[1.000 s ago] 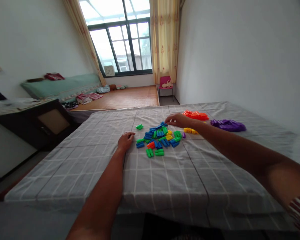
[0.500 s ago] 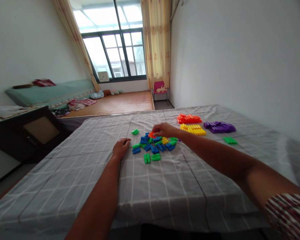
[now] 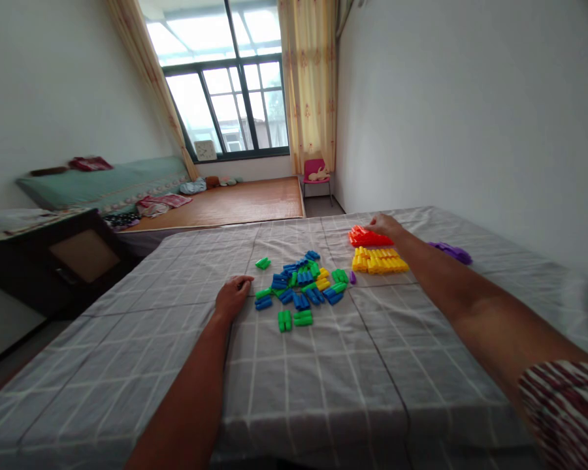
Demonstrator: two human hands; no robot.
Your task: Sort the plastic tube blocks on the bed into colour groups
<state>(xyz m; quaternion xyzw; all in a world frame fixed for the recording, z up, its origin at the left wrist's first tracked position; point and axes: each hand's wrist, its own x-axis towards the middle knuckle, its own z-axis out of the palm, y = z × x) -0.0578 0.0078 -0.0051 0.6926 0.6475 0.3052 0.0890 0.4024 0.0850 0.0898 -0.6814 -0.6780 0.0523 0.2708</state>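
Observation:
My right hand point(image 3: 385, 226) is at the orange-red pile of small plastic blocks point(image 3: 365, 237), its fingers pinched at the pile's top; the orange block between them blends into the pile. My left hand point(image 3: 233, 295) rests on the cloth left of a loose heap of mixed blocks, holding nothing, fingers loosely bent and the index stretched out. The heap has blue blocks point(image 3: 301, 301), green blocks point(image 3: 340, 276) and a few yellow blocks point(image 3: 322, 282). Two green pieces point(image 3: 285, 320) lie nearer me.
Beside the orange-red pile are a yellow pile point(image 3: 378, 261) and a purple pile point(image 3: 451, 252), partly behind my right forearm. A single purple piece point(image 3: 352, 277) lies right of the heap. A grey checked cloth point(image 3: 323, 372) covers the table; a wall point(image 3: 451, 124) rises at right.
My right hand has moved from the mixed heap, with an orange block, to the orange-red pile at the right. My left hand has barely moved.

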